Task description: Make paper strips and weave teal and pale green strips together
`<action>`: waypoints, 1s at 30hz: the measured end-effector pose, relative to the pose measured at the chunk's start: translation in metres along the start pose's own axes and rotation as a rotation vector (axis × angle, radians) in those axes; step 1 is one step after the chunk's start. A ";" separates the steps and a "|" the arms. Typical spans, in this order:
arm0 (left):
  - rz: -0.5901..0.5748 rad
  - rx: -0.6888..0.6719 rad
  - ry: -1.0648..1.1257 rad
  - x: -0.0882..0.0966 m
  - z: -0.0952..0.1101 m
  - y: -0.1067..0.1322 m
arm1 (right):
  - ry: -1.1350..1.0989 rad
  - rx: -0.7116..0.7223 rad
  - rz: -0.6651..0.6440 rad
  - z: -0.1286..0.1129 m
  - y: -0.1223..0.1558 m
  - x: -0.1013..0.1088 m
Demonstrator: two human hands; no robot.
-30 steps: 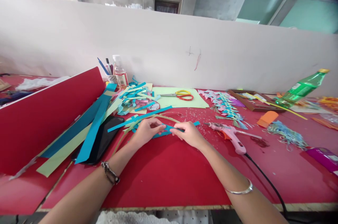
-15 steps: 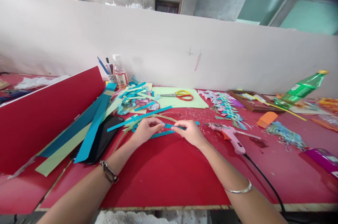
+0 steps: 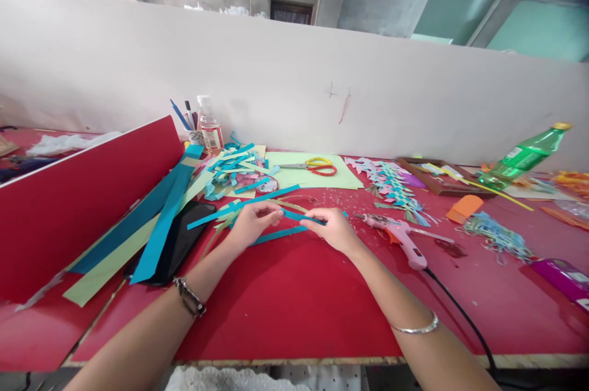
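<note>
A narrow blue paper strip (image 3: 294, 215) runs between my two hands above the red table. My left hand (image 3: 252, 223) pinches its left part between thumb and fingers. On the other side my right hand (image 3: 332, 228) is closed on the strip near its right end. Another blue strip (image 3: 281, 235) lies just below, passing behind my left hand. Further blue and pale green strips (image 3: 219, 215) spread out to the left of my left hand. Both hands partly hide the strips they touch.
A pink glue gun (image 3: 400, 236) with a black cord lies right of my right hand. Yellow-and-red scissors (image 3: 321, 166) rest on pale green paper (image 3: 347, 180). Woven paper fish shapes (image 3: 396, 188) lie behind the gun. A phone (image 3: 184, 234) sits under wide strips. A green bottle (image 3: 529, 154) leans at right.
My hands have drawn slightly apart, so more of the blue strip shows between them. The right hand has shifted a little to the right, the left hand a little to the left.
</note>
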State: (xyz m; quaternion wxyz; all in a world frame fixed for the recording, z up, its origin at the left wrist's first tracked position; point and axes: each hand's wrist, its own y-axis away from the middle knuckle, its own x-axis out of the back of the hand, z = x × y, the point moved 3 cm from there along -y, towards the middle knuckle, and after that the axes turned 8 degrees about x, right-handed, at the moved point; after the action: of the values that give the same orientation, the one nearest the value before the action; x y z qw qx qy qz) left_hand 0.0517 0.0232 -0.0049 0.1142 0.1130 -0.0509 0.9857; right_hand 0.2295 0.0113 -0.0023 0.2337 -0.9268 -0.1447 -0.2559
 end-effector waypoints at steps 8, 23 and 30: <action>0.053 0.038 0.029 0.002 0.003 -0.002 | 0.013 0.015 0.022 -0.001 0.000 0.001; 0.301 0.068 0.003 0.023 -0.013 -0.009 | 0.002 -0.062 0.277 0.007 -0.001 0.017; 0.334 0.111 0.057 0.024 -0.016 -0.010 | -0.117 -0.052 0.354 0.008 -0.001 0.018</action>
State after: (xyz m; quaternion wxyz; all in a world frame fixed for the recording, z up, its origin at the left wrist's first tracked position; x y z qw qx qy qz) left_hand 0.0282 0.0394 -0.0139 -0.0560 0.0810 -0.0111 0.9951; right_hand 0.2475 0.0186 0.0021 0.2424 -0.9568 0.0138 -0.1602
